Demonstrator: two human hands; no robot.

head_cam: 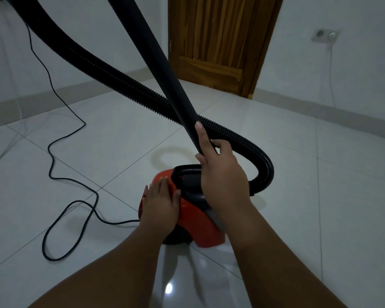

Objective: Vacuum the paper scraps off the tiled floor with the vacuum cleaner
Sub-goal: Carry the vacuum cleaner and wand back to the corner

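A small red vacuum cleaner (196,218) with a black handle (187,172) stands on the white tiled floor (298,196) in front of me. My left hand (161,205) rests flat on its red top, fingers straight. My right hand (220,172) grips the lower end of the smooth black wand (156,61), which rises up and to the left out of view. The ribbed black hose (111,74) loops from the cleaner's right side up behind the wand to the top left. No paper scraps show.
The black power cord (51,165) snakes in loops over the tiles to the left of the cleaner. A wooden door (218,41) stands at the back. A wall socket (326,34) with a thin white cable is at the right wall.
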